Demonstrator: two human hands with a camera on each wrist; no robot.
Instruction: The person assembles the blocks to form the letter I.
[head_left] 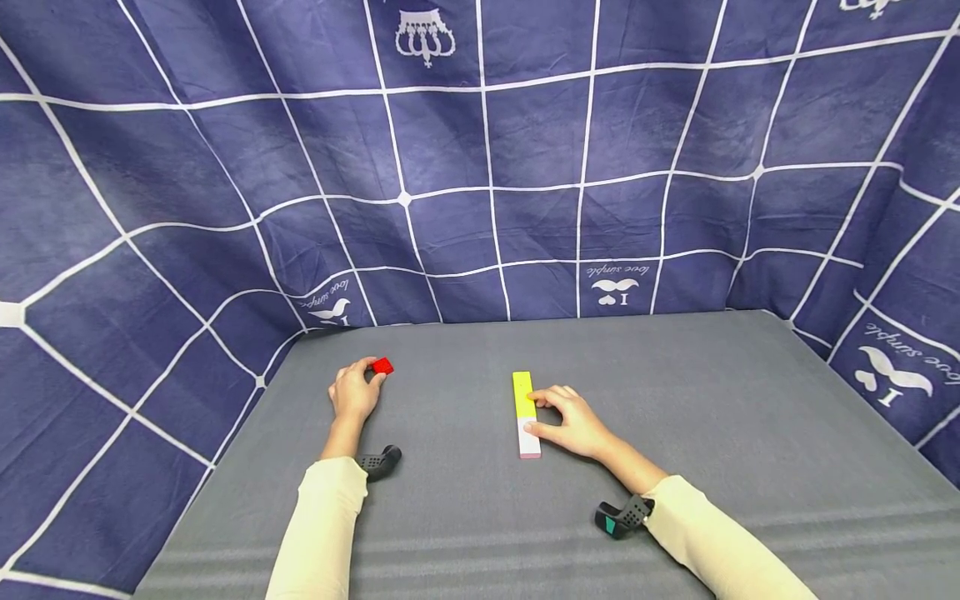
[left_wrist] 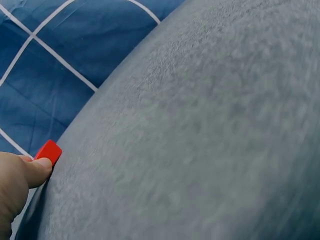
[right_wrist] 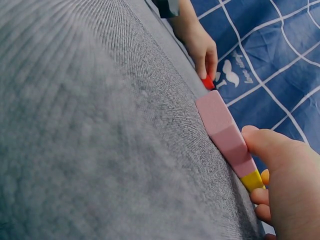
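surface: a grey fabric-covered table (head_left: 675, 400) is seen filling the lower half of the frame
red block (head_left: 382, 365): lies on the cloth at centre left, pinched by the left hand (head_left: 354, 393)
bar (head_left: 524, 413): a long yellow-and-white strip is laid lengthwise at frame centre, touched by the right hand (head_left: 573, 421)
hands: both are rested on the cloth
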